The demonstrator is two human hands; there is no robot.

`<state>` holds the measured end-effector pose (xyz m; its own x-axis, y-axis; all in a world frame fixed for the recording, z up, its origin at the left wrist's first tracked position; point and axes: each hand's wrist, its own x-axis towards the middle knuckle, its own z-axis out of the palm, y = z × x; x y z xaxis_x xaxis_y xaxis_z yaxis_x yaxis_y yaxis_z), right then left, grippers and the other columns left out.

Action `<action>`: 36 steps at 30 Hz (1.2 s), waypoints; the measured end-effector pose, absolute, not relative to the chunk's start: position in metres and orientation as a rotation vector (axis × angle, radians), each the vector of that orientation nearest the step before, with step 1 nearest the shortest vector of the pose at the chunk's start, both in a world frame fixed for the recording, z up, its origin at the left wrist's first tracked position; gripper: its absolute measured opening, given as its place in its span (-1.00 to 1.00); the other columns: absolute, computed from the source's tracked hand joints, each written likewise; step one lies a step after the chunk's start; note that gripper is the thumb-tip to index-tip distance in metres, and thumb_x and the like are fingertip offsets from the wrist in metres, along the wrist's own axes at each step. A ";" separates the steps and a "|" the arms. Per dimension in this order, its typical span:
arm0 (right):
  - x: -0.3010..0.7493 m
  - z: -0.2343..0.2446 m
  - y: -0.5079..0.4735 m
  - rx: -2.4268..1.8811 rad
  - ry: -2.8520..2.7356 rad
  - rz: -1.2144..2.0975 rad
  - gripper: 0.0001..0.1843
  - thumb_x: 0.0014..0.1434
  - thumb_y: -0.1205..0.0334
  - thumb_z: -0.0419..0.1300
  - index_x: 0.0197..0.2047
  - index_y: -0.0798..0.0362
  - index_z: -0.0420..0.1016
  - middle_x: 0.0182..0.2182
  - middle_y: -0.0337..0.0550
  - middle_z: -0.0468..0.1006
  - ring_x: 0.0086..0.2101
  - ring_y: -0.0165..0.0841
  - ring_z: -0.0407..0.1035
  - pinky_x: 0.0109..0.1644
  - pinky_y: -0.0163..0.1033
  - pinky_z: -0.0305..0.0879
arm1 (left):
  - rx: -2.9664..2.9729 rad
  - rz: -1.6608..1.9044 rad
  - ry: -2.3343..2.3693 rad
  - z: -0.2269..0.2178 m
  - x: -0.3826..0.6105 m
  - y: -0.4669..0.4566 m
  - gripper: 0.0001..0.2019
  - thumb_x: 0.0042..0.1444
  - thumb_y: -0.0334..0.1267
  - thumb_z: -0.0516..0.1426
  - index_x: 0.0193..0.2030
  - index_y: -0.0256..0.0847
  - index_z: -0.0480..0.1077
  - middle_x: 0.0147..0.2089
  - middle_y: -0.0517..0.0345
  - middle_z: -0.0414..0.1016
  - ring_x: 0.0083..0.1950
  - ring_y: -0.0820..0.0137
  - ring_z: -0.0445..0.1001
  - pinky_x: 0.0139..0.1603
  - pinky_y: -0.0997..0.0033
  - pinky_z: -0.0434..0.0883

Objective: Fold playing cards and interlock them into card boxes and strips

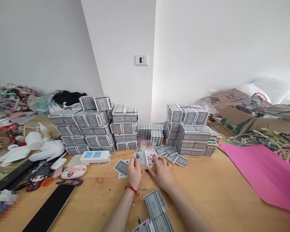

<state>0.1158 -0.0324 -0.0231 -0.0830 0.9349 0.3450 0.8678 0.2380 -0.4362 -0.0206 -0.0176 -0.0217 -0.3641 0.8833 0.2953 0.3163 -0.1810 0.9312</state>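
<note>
My left hand (134, 170), with a red cord on its wrist, pinches a playing card (142, 158) that shows its patterned grey back. Beside it, my right hand (163, 170) has its fingers spread, the fingertips at the edge of a face-up card (150, 159) with red diamonds. Left of my left hand lies a face-down card (122, 167) over a partly covered one. Several loose face-down cards (171, 150) lie beyond my right hand. Between my forearms, near the front, sits a block built of cards (154, 204).
Block stacks made of cards stand at the left (94, 132) and right (193, 138), with card boxes (151, 131) between them. A power strip (94, 156), a phone (50, 207) and clutter are on the left. Pink paper (258, 174) and a cardboard box (253, 124) are right.
</note>
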 end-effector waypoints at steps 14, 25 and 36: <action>0.120 -0.034 -0.025 -1.624 -1.682 0.285 -0.43 -0.13 0.24 0.16 0.03 0.01 0.23 -0.13 -0.05 0.39 -0.08 -0.13 0.19 -0.03 -0.08 0.03 | 1.335 1.526 1.558 -0.025 -0.019 -0.015 -0.77 0.04 -0.13 -0.06 -0.56 -0.16 0.08 -0.65 0.28 0.23 -0.59 0.45 0.25 -0.50 0.46 0.17; 0.132 -0.035 -0.014 -1.332 -1.239 0.849 -0.70 -0.08 0.01 0.12 -0.42 0.11 0.40 -0.52 -0.15 0.46 -0.51 -0.34 0.31 -0.46 -0.31 0.20 | 1.400 1.504 1.556 -0.025 -0.019 -0.016 -0.73 0.01 -0.10 -0.02 -0.59 -0.18 0.09 -0.66 0.32 0.13 -0.61 0.49 0.15 -0.55 0.50 0.10; 0.147 -0.032 -0.008 -1.002 -0.697 1.157 -0.69 -0.11 -0.03 0.18 -0.43 0.01 0.23 -0.62 -0.28 0.43 -0.63 -0.36 0.36 -0.59 -0.28 0.28 | 1.407 1.427 1.440 -0.021 -0.018 -0.019 -0.71 0.01 -0.08 -0.01 -0.61 -0.18 0.09 -0.68 0.32 0.15 -0.61 0.49 0.17 -0.52 0.50 0.13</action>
<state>0.1468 -0.0080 -0.0322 0.2831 0.9581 -0.0430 -0.4095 0.0802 -0.9088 -0.0177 -0.0189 -0.0209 -0.2020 0.9537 0.2230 0.2319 -0.1747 0.9569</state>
